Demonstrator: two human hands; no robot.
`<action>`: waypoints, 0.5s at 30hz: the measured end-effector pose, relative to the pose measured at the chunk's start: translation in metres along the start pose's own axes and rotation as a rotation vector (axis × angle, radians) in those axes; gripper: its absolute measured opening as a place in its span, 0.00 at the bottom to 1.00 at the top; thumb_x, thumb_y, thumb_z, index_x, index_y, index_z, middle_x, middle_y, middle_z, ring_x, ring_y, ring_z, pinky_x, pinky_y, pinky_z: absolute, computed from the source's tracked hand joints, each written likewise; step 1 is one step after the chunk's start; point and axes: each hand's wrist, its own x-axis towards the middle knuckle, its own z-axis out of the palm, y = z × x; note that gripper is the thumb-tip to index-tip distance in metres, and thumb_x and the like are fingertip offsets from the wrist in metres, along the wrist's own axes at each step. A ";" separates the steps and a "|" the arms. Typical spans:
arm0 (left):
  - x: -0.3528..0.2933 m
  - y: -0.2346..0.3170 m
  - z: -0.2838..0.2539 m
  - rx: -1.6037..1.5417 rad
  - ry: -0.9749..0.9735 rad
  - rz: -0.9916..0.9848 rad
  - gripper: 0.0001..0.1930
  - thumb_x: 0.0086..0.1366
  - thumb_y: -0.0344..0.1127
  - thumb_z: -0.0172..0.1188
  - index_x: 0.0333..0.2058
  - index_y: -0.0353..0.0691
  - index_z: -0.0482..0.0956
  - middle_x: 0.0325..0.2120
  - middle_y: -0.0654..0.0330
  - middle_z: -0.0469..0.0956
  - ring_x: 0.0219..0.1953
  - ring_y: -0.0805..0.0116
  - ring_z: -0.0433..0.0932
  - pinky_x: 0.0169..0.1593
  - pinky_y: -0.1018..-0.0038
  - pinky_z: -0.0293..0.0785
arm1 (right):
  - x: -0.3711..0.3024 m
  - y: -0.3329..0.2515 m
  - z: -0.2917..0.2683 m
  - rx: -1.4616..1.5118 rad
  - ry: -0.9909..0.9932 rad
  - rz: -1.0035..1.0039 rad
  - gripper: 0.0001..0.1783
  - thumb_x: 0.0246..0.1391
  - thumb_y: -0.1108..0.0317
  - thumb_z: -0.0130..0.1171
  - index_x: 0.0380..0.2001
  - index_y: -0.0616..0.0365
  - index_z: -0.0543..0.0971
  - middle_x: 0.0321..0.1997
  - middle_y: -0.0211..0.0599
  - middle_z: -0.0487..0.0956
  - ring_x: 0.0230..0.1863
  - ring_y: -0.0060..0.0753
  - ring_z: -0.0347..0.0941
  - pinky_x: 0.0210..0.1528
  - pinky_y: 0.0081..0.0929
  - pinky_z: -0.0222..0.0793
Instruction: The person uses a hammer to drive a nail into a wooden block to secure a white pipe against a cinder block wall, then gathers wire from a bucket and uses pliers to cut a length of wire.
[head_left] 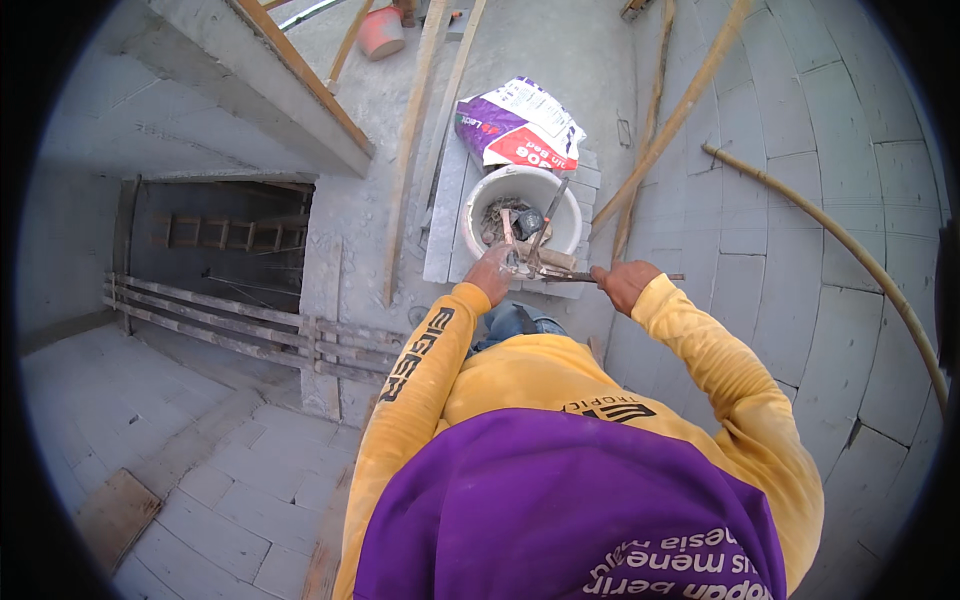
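In front of me stands a round whitish bucket (573, 215) with grey mortar-smeared tools and a dark lump inside. My left hand (490, 273) is closed at its near rim, beside a pale pinkish handle (507, 226); what the fingers hold is partly hidden. My right hand (627, 285) is wrapped round a thin dark rod (575, 276), which points left toward my left hand and sticks out to the right of the fist. A flat narrow metal bar (549, 212) leans across the bucket. Near the rim lies a short wooden piece (547, 257).
Beyond the bucket a purple, white and red sack (522, 122) lies on stacked grey blocks (440, 248). Wooden poles (675, 115) lean at the right by a block wall (825, 130). At left, wooden rails (220, 325) border a dark opening (235, 235). A pink bucket (381, 33) stands far off.
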 end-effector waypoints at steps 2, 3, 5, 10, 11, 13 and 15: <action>0.017 -0.006 0.018 0.003 0.018 0.086 0.25 0.63 0.32 0.54 0.59 0.40 0.68 0.53 0.42 0.73 0.56 0.46 0.72 0.60 0.61 0.68 | -0.004 0.002 0.004 -0.015 0.049 -0.004 0.17 0.60 0.70 0.45 0.52 0.58 0.72 0.37 0.54 0.78 0.37 0.56 0.78 0.37 0.47 0.74; 0.023 0.007 0.014 -0.009 -0.075 0.012 0.24 0.62 0.32 0.54 0.59 0.40 0.69 0.51 0.41 0.74 0.55 0.46 0.73 0.59 0.61 0.68 | -0.007 0.006 0.008 -0.013 0.071 0.004 0.18 0.61 0.70 0.44 0.53 0.57 0.72 0.37 0.54 0.77 0.37 0.56 0.78 0.37 0.46 0.74; 0.032 0.028 0.006 -0.029 -0.245 -0.141 0.24 0.61 0.32 0.54 0.57 0.41 0.70 0.47 0.41 0.76 0.52 0.45 0.75 0.57 0.61 0.69 | -0.014 0.011 0.010 -0.015 0.073 0.019 0.19 0.60 0.71 0.44 0.55 0.57 0.71 0.37 0.54 0.77 0.37 0.54 0.78 0.37 0.45 0.74; 0.043 0.014 0.021 -0.031 -0.407 -0.233 0.17 0.60 0.38 0.58 0.45 0.36 0.78 0.43 0.39 0.77 0.45 0.44 0.77 0.51 0.59 0.71 | -0.027 0.015 0.006 -0.004 0.104 0.062 0.21 0.60 0.71 0.45 0.56 0.59 0.70 0.37 0.54 0.77 0.37 0.53 0.78 0.37 0.43 0.74; 0.042 0.015 0.022 -0.051 -0.390 -0.220 0.16 0.60 0.39 0.59 0.42 0.35 0.80 0.42 0.40 0.76 0.44 0.44 0.77 0.50 0.59 0.71 | -0.028 0.016 0.006 -0.006 0.105 0.075 0.21 0.60 0.71 0.45 0.56 0.59 0.70 0.37 0.53 0.77 0.37 0.53 0.78 0.37 0.42 0.74; 0.038 0.019 0.029 -0.018 -0.221 -0.102 0.14 0.60 0.39 0.59 0.38 0.34 0.80 0.41 0.41 0.76 0.43 0.44 0.76 0.51 0.59 0.71 | -0.030 0.017 0.008 -0.009 0.110 0.100 0.21 0.60 0.71 0.45 0.57 0.59 0.70 0.37 0.53 0.77 0.37 0.52 0.78 0.37 0.42 0.75; 0.036 0.030 0.027 -0.015 -0.077 -0.006 0.13 0.60 0.39 0.59 0.34 0.34 0.80 0.40 0.42 0.75 0.43 0.43 0.75 0.51 0.59 0.70 | -0.029 0.017 0.012 -0.004 0.123 0.123 0.22 0.60 0.71 0.46 0.58 0.59 0.70 0.37 0.53 0.77 0.37 0.52 0.78 0.38 0.41 0.75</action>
